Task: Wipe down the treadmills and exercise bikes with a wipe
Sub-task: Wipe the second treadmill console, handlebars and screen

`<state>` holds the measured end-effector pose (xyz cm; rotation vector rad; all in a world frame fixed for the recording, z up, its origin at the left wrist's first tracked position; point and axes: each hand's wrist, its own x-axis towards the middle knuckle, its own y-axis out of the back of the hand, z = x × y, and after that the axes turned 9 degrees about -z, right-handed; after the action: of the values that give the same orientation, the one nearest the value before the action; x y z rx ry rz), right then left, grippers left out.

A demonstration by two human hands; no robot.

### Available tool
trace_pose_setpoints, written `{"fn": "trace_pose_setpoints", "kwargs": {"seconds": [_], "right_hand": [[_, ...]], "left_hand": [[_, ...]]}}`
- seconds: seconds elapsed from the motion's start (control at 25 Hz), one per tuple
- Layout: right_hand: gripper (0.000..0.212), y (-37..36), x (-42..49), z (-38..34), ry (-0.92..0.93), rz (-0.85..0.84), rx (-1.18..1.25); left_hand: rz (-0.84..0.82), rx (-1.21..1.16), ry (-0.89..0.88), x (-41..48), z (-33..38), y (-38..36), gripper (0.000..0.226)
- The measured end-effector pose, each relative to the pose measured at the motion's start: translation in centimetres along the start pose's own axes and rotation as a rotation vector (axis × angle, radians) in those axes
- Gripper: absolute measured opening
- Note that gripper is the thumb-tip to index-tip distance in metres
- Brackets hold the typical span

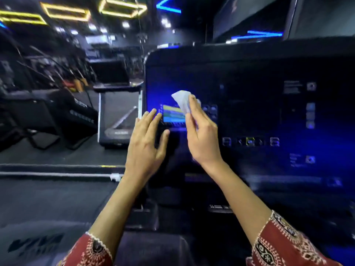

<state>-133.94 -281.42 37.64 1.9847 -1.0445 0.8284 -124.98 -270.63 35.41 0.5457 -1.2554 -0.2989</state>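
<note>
the right hand (201,135) is raised in front of the dark treadmill console (259,104), its fingers and thumb pinching a crumpled white wipe (181,99), which sticks up above the fingertips just over a small lit display (172,115) on the console's left part; whether the wipe touches the surface cannot be told. the left hand (146,143) is beside it, holding nothing, fingers straight and slightly spread, tips near the display's left edge. patterned red sleeves (278,244) cover both forearms. another treadmill (117,116) stands further back on the left
</note>
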Motion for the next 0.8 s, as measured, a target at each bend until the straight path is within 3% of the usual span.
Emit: {"fn": "trace_pose_setpoints", "kwargs": {"seconds": [0.12, 0.36, 0.48, 0.64, 0.8], "right_hand": [[0.042, -2.3, 6.8, 0.0, 0.130, 0.044, -0.140], [0.052, -5.9, 11.6, 2.1, 0.228, -0.231, -0.929], [0.051, -5.3, 15.4, 0.2, 0.134, -0.264, -1.024], [0.052, -3.8, 12.3, 1.5, -0.139, -0.023, -1.075], [0.053, -7.3, 12.7, 1.0, 0.170, -0.116, -0.945]], "left_hand": [[-0.005, 0.071, -0.088, 5.9, -4.3, 0.6, 0.053], [-0.128, 0.058, -0.187, 11.7, -10.1, 0.5, 0.064], [-0.163, -0.037, -0.230, 13.5, -10.9, -0.1, 0.066], [-0.142, -0.036, -0.321, 14.3, -10.5, -1.1, 0.058], [-0.110, -0.067, -0.318, 14.5, -11.0, -1.2, 0.059]]}}
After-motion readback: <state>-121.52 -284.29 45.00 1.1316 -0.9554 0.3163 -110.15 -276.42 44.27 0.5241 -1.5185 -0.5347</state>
